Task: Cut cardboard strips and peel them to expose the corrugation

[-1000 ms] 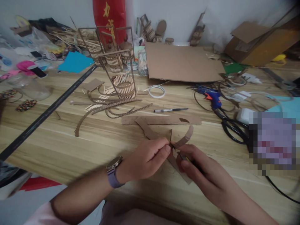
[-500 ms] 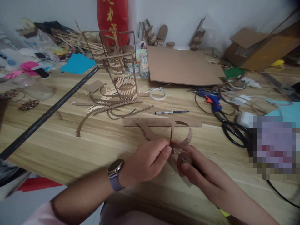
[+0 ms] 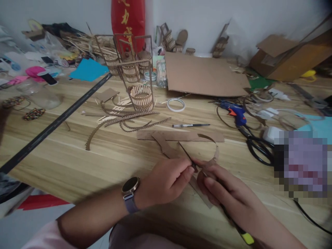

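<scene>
My left hand [image 3: 172, 180], with a watch on its wrist, pinches a thin brown cardboard strip [image 3: 215, 152] that curls up and round to the right. My right hand [image 3: 220, 186] is closed around a box cutter [image 3: 240, 230] with a dark body and a yellow end, its tip close to my left fingertips. The blade's contact with the strip is hidden by my fingers. Below the hands lies an angled cardboard piece [image 3: 168, 149], and behind it a long flat cardboard strip [image 3: 181, 136].
A pen [image 3: 191, 125], a tape roll [image 3: 175, 104] and toothed cardboard strips [image 3: 90, 136] lie beyond the hands. Stick-walled baskets [image 3: 141, 98] with tall handles stand behind. At right are a blue glue gun [image 3: 237, 112] and black scissors [image 3: 259, 152]. A dark metal bar [image 3: 55, 124] crosses the left side.
The right hand has turned and moved slightly right, bringing the box cutter's yellow end further into view. The strip's straight end has tilted to the left.
</scene>
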{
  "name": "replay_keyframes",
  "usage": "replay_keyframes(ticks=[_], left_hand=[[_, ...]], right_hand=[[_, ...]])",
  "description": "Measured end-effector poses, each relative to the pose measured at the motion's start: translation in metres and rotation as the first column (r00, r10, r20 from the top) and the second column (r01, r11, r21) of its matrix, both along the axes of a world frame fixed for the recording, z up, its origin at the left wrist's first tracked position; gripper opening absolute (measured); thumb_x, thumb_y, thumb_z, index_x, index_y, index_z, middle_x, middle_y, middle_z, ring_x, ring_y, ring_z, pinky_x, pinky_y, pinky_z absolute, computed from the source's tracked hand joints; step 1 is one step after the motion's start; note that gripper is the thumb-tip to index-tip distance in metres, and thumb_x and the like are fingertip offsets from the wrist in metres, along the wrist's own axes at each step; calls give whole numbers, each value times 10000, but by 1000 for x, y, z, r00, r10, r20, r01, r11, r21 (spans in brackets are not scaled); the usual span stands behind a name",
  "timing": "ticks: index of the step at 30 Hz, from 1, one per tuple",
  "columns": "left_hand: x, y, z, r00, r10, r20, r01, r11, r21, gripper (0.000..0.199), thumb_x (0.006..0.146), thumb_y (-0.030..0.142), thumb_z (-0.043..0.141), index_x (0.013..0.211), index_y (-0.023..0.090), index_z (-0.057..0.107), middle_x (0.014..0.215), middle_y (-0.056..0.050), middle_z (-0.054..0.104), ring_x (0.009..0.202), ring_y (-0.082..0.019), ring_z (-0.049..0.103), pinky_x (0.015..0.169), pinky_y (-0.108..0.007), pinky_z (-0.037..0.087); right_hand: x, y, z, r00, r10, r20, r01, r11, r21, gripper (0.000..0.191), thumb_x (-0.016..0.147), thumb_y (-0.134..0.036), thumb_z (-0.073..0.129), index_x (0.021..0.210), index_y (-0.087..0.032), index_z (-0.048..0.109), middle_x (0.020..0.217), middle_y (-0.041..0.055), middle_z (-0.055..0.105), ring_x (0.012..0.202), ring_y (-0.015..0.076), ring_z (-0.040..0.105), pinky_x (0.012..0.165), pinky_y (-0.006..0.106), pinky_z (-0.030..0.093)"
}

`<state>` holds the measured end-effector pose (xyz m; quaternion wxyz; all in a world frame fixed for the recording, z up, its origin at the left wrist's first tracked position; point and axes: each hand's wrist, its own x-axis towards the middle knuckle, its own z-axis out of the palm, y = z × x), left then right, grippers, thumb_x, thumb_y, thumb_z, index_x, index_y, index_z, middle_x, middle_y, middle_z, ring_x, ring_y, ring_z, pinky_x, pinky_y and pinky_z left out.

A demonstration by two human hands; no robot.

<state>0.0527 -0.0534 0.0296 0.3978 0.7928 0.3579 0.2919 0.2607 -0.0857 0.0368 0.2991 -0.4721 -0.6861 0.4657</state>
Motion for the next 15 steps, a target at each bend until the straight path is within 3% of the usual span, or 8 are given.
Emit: replay_keyframes(ticks=[3, 9, 12, 15], left_hand=[[-1, 0, 2, 999, -16, 39, 16, 1000, -10, 308, 1072, 335, 348, 792, 228, 421, 699, 14, 512, 642, -150, 469, 636, -284, 337], [-3, 1, 4, 997, -22, 71, 26, 998, -65, 345, 1058, 390, 405, 760, 219, 434, 685, 21, 506, 641, -139, 472, 614, -276, 314], [-2, 1, 5, 996, -16, 90, 25, 995, -100, 356, 1048, 421, 447, 762, 210, 482, 690, 20, 533, 650, -134, 498, 606, -269, 312], [-1, -1, 6, 995, 33, 91, -21, 990, -138, 309, 1037, 386, 467, 805, 201, 553, 696, 19, 572, 649, -129, 523, 598, -261, 317]], right_hand=[[1, -1, 2, 990, 8, -139, -33, 984, -178, 376, 1042, -525, 437, 845, -240, 580, 642, -45, 470, 524, 110, 464, 483, 238, 455], [-7, -6, 8, 938, -128, -322, -9, 921, -389, 372, 984, -593, 534, 877, -240, 585, 659, -59, 440, 511, 93, 348, 478, 240, 333], [-7, -6, 7, 932, -121, -342, -26, 918, -395, 361, 987, -583, 533, 910, -239, 611, 630, -66, 413, 507, 99, 339, 484, 243, 330], [-5, -4, 4, 951, -38, -308, -62, 949, -308, 381, 1025, -529, 482, 819, -230, 595, 626, -49, 437, 523, 107, 389, 498, 250, 363]])
